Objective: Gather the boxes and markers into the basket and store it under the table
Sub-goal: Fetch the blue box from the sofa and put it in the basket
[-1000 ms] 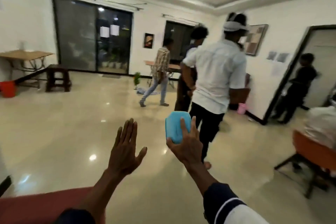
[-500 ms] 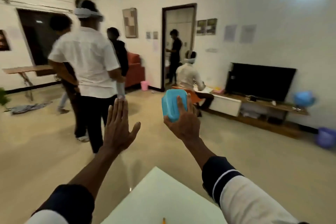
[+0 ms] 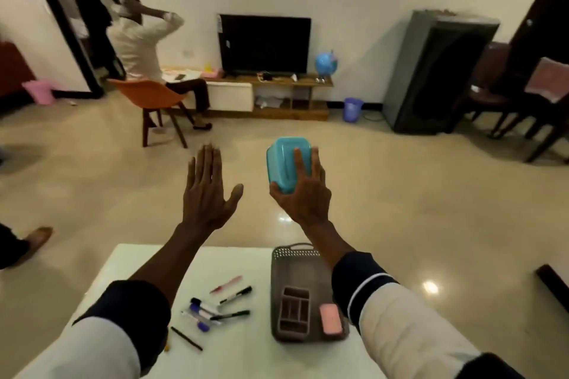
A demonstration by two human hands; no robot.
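Note:
My right hand (image 3: 303, 194) grips a teal box (image 3: 281, 161), held up in the air beyond the far edge of the white table (image 3: 132, 268). My left hand (image 3: 207, 191) is raised beside it, fingers straight, holding nothing. On the table under my right forearm sits a brown basket (image 3: 300, 274) with a divided brown organiser (image 3: 294, 312) and a pink box (image 3: 330, 318) inside. Several markers and pens (image 3: 215, 308) lie scattered on the table to the basket's left.
A person sits on an orange chair (image 3: 154, 101) at the far left. A TV (image 3: 264, 44) stands on a low wooden shelf against the back wall, with a blue bin (image 3: 352, 109) and a dark cabinet (image 3: 431, 71) to its right. Dark chairs (image 3: 529, 101) stand far right.
The view has swung right and down, from people walking across the room to the table with basket and markers. Both hands stay raised; my right hand still holds the teal box.

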